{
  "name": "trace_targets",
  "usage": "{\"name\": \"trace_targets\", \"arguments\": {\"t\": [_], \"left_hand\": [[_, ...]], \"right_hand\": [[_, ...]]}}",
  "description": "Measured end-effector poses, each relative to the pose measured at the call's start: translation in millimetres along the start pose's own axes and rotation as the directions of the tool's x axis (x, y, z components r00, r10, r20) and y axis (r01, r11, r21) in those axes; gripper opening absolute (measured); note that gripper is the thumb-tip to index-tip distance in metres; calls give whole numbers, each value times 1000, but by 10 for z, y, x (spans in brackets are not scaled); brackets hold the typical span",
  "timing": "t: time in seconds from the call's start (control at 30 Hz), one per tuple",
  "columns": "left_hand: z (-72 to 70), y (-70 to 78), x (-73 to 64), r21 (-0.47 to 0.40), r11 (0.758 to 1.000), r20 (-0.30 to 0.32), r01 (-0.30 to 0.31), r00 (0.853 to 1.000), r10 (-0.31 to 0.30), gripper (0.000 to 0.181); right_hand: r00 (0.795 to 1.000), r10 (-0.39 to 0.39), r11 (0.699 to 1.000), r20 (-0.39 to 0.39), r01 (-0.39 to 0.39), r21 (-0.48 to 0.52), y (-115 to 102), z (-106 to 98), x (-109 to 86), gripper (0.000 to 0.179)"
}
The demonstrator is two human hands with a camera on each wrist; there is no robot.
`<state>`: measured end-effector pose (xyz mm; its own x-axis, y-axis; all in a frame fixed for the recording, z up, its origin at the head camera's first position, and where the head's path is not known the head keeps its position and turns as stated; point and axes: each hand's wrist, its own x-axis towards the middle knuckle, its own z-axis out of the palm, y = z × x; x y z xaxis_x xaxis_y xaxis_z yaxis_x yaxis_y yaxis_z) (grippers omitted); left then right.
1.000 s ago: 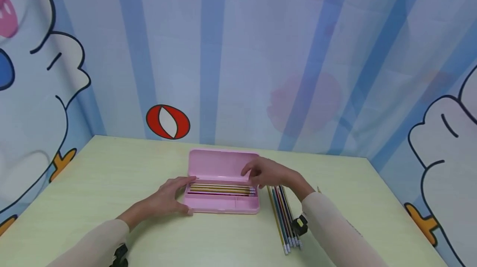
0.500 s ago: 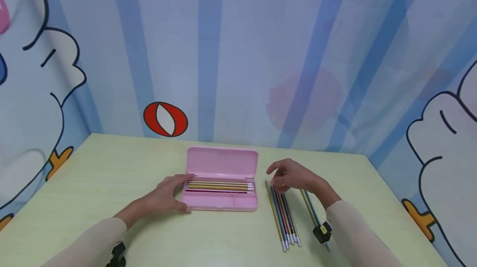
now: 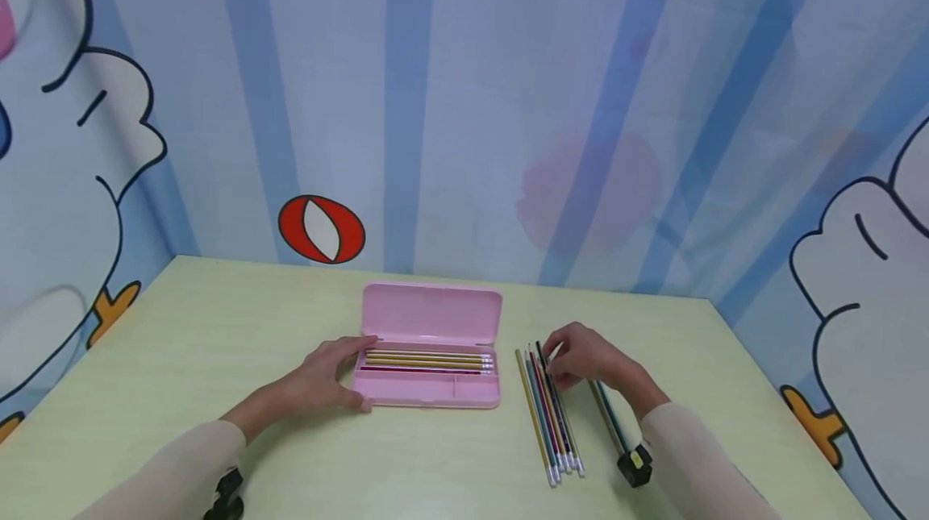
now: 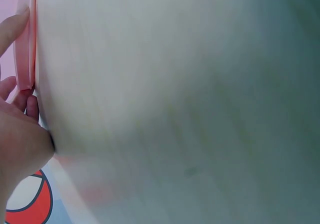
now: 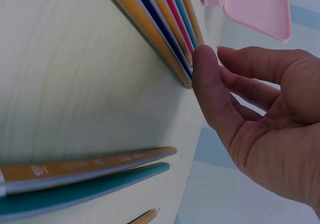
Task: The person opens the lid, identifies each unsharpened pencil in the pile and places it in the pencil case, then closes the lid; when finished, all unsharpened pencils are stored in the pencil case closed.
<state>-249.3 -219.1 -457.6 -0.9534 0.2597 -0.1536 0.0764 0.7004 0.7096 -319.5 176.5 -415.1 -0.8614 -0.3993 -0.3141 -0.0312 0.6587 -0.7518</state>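
Note:
An open pink pencil case point(image 3: 430, 314) lies mid-table with several pencils point(image 3: 428, 361) in its tray. My left hand point(image 3: 348, 371) holds the case's left end, thumb at the front corner and fingers at the back; the left wrist view shows the fingers point(image 4: 20, 134) against the pink edge point(image 4: 25, 49). A row of several coloured pencils point(image 3: 549, 423) lies right of the case. My right hand point(image 3: 559, 363) rests at their far tips. In the right wrist view its thumb point(image 5: 202, 69) touches the pencil row point(image 5: 160, 19), fingers loosely curved and holding nothing.
Two more pencils point(image 3: 608, 417) lie under my right wrist, seen close in the right wrist view as pencils point(image 5: 85, 176). The pale green table point(image 3: 181, 343) ends at a cartoon-printed curtain point(image 3: 464, 141) on three sides. Black wrist cameras point(image 3: 635, 463) sit on both sleeves.
My right hand left the pencil case, moved right and came down onto the tips of the loose pencil row. My left hand stayed on the case's left end.

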Motion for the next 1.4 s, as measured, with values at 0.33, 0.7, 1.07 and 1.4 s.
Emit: {"name": "trace_targets", "arguments": {"t": [0.33,0.7,1.07,1.4], "left_hand": [[12,-17,24,5,1000,-8,5,1000,-5,94],[30,-34,7,-4,1000,-5,10,1000,-10,95],[25,-42,17,-2,1000,-15,4,1000,-4,94],[21,-52,25,-8,1000,-14,-13,1000,13,93]], "right_hand": [[1000,22,1000,-12,-23,-15,63,39,-14,20],[998,40,989,-49,-47,-140,72,61,-49,22],[995,62,968,-73,-77,-238,43,75,-54,21],[994,53,947,-98,-81,-312,-3,91,-66,25]]}}
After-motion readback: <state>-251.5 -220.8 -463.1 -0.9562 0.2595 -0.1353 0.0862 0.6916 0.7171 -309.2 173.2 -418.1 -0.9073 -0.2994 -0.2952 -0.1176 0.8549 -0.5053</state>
